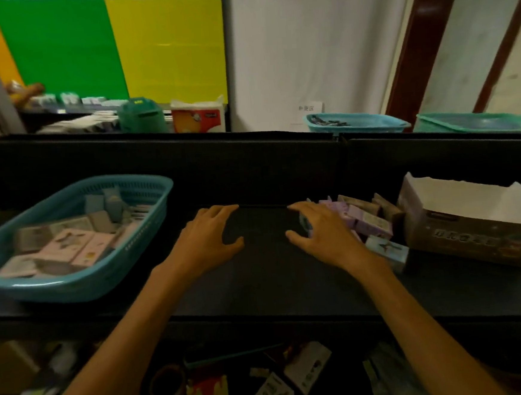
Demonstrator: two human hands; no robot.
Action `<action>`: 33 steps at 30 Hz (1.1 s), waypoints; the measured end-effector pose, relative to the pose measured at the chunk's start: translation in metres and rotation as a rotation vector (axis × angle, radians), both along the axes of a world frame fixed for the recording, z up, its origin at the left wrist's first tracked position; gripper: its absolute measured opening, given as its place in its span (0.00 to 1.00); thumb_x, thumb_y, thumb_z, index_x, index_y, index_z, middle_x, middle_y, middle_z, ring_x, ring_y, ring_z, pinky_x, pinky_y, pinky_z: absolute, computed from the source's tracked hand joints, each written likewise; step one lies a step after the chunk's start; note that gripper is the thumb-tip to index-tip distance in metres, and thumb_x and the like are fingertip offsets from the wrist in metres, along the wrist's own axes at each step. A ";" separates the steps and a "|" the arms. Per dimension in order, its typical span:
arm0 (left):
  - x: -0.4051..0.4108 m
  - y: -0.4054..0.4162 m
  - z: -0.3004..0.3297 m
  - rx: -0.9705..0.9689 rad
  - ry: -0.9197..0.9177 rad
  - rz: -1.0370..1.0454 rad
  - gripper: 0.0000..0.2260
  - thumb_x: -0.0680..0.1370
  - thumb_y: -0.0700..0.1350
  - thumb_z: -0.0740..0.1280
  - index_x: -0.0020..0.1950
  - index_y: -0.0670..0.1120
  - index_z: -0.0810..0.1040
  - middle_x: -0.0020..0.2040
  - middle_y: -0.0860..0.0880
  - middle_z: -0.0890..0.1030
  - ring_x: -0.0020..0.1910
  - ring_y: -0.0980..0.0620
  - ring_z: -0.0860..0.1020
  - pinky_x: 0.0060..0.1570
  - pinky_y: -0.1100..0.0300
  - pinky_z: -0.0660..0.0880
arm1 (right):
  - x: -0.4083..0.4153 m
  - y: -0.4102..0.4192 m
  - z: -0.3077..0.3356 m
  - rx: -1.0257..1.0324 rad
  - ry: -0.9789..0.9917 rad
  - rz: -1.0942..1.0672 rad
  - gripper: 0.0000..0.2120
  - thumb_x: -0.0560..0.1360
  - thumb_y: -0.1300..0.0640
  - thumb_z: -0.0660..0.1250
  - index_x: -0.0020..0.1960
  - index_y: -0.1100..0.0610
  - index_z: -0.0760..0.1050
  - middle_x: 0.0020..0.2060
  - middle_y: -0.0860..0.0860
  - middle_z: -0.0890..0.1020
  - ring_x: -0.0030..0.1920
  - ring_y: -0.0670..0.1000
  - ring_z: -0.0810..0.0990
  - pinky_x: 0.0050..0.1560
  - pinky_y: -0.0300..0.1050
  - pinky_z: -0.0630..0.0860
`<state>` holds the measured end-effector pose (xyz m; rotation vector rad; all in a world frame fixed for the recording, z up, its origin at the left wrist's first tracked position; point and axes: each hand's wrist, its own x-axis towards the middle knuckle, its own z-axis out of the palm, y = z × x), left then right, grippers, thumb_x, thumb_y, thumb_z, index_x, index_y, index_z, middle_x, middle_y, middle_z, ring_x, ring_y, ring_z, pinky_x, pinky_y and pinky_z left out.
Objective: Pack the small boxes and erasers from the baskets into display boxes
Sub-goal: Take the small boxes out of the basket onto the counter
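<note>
A teal basket point(146, 190) at the left of the black table holds several small pink, grey and blue boxes point(69, 243). A pile of small purple and brown boxes point(365, 217) lies right of centre, next to an open brown display box point(461, 234) with a white lining. My left hand point(208, 239) hovers open over the bare middle of the table. My right hand point(321, 228) is spread open, its fingers against the left side of the purple pile; a small light-blue box point(386, 249) lies by its wrist.
A raised black divider point(249, 154) runs along the table's back. Behind it stand a blue basket point(356, 122) and a green basket point(471, 121). A lower shelf in front holds a tape roll point(168, 387), cards and clutter.
</note>
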<state>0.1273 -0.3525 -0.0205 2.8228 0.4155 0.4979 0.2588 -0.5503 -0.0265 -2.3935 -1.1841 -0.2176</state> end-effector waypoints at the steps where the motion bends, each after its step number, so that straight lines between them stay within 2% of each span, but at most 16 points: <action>1: -0.011 0.012 0.003 0.018 -0.011 0.000 0.32 0.74 0.57 0.66 0.75 0.54 0.58 0.72 0.50 0.65 0.70 0.49 0.63 0.65 0.47 0.67 | -0.008 0.014 0.002 0.000 -0.016 0.018 0.27 0.76 0.45 0.65 0.72 0.50 0.63 0.70 0.50 0.68 0.69 0.49 0.66 0.69 0.46 0.62; 6: -0.063 0.076 0.022 0.064 -0.023 0.000 0.31 0.75 0.57 0.66 0.75 0.54 0.58 0.72 0.50 0.65 0.69 0.49 0.63 0.65 0.52 0.66 | -0.062 0.086 0.007 0.026 -0.041 0.053 0.27 0.76 0.45 0.65 0.72 0.50 0.64 0.70 0.49 0.68 0.69 0.49 0.65 0.68 0.45 0.60; 10: -0.103 0.133 0.027 0.091 -0.007 -0.002 0.31 0.74 0.57 0.67 0.74 0.53 0.61 0.70 0.49 0.68 0.68 0.48 0.66 0.64 0.52 0.65 | -0.108 0.139 0.011 0.041 -0.040 0.055 0.27 0.76 0.45 0.65 0.72 0.50 0.64 0.71 0.48 0.67 0.70 0.48 0.64 0.69 0.44 0.58; 17: -0.153 0.212 0.033 0.093 0.051 0.048 0.30 0.74 0.56 0.66 0.73 0.54 0.62 0.71 0.50 0.66 0.69 0.48 0.64 0.62 0.49 0.66 | -0.152 0.215 0.027 0.009 -0.049 0.045 0.27 0.75 0.45 0.65 0.72 0.51 0.64 0.71 0.49 0.68 0.70 0.48 0.64 0.69 0.45 0.59; 23: -0.153 0.261 0.031 0.126 0.047 0.116 0.30 0.73 0.57 0.66 0.73 0.52 0.62 0.66 0.49 0.70 0.64 0.48 0.68 0.59 0.49 0.71 | -0.152 0.266 0.037 -0.066 -0.058 0.025 0.28 0.76 0.45 0.65 0.73 0.50 0.63 0.70 0.49 0.67 0.69 0.49 0.63 0.69 0.45 0.59; 28: -0.129 0.285 0.032 0.149 0.049 0.110 0.30 0.74 0.58 0.66 0.73 0.51 0.62 0.68 0.48 0.69 0.63 0.47 0.69 0.57 0.49 0.73 | -0.131 0.299 0.037 -0.101 -0.018 0.017 0.29 0.75 0.45 0.66 0.73 0.50 0.63 0.70 0.51 0.67 0.69 0.51 0.65 0.68 0.47 0.62; 33: -0.107 0.307 0.032 0.082 0.071 0.114 0.31 0.74 0.56 0.67 0.73 0.51 0.62 0.66 0.49 0.70 0.59 0.50 0.72 0.55 0.52 0.75 | -0.104 0.337 0.035 -0.151 0.067 0.067 0.30 0.76 0.42 0.64 0.74 0.50 0.62 0.71 0.51 0.67 0.69 0.51 0.66 0.67 0.46 0.65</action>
